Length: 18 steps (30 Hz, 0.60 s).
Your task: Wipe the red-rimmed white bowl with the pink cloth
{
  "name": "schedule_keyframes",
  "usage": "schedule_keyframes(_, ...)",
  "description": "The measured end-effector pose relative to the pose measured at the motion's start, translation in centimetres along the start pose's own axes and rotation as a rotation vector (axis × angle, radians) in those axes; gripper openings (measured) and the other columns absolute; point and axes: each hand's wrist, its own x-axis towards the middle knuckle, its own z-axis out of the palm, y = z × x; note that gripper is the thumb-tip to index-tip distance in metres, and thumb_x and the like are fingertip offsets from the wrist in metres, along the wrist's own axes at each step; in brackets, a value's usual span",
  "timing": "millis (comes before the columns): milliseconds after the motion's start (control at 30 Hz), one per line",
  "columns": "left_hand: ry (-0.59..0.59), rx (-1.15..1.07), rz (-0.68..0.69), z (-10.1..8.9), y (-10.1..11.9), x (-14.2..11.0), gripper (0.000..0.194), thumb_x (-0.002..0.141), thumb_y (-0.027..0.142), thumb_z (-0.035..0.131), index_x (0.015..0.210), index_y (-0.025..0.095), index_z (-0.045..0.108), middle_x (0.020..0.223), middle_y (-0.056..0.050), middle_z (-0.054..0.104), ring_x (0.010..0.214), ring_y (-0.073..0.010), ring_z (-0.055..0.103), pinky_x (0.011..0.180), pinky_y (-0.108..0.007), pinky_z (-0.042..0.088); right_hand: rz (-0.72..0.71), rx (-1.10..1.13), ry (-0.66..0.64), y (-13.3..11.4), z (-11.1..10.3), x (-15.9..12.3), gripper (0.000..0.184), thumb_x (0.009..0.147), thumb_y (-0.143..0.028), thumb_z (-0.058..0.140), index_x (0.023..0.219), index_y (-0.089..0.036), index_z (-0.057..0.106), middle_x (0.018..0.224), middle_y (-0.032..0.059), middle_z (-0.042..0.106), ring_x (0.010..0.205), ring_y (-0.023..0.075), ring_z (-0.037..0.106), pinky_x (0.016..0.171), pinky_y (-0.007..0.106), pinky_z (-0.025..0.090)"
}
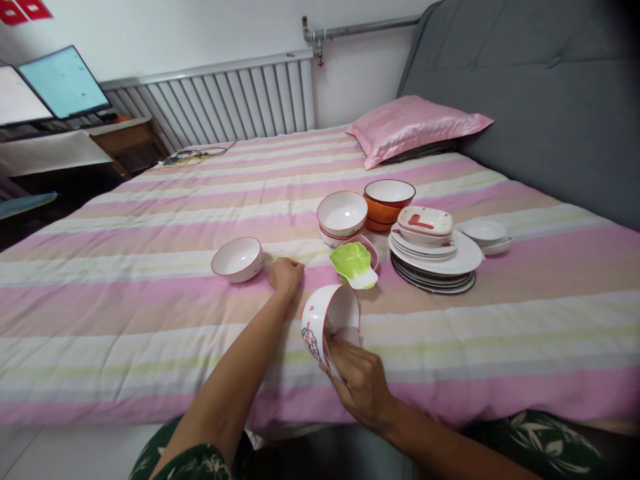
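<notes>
My right hand (361, 383) grips a white bowl (315, 327) with a red rim and a printed floral design, tilted on its side near the bed's front edge. A white cloth or tissue (350, 335) is pressed inside it by the same hand. My left hand (286, 277) rests on the bedspread with its fingers curled; whatever may be in them is hidden. Just left of it, a similar white bowl (237, 260) stands upright, apart from the others. Beyond the held bowl lies a green leaf-shaped dish (354, 263) on a pink dish (371, 252).
White bowls (343, 213) are stacked beside orange bowls (383, 212). To the right, a rectangular dish (425, 221) tops a stack of plates (465, 257), with small white dishes (484, 231) alongside. A pink pillow (415, 127) lies on the striped bed (150, 280) near the grey headboard (525, 100).
</notes>
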Motion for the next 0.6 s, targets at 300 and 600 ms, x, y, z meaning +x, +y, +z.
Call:
schedule_keyframes(300, 0.056, -0.131, 0.026, 0.5, -0.4, 0.3, 0.013, 0.066, 0.021, 0.056, 0.063, 0.016, 0.067, 0.073, -0.012, 0.070, 0.073, -0.0262, 0.064, 0.064, -0.032, 0.042, -0.018, -0.021, 0.014, 0.1, 0.1, 0.1, 0.040, 0.081, -0.010, 0.045, 0.119, -0.013, 0.055, 0.101, 0.0110, 0.070, 0.091, 0.0208, 0.066, 0.082, 0.033, 0.054)
schedule_keyframes(600, -0.120, -0.475, 0.115, -4.9, -2.7, -3.5, 0.018, 0.069, 0.029, 0.053, 0.058, 0.015, 0.055, 0.049, 0.002, 0.048, 0.045, -0.0085, 0.043, 0.044, -0.019, 0.030, 0.001, -0.030, -0.004, 0.0, 0.0, -0.1, 0.039, 0.083, -0.013, 0.048, 0.122, -0.014, 0.054, 0.096, 0.0095, 0.070, 0.088, 0.0217, 0.066, 0.078, 0.032, 0.055)
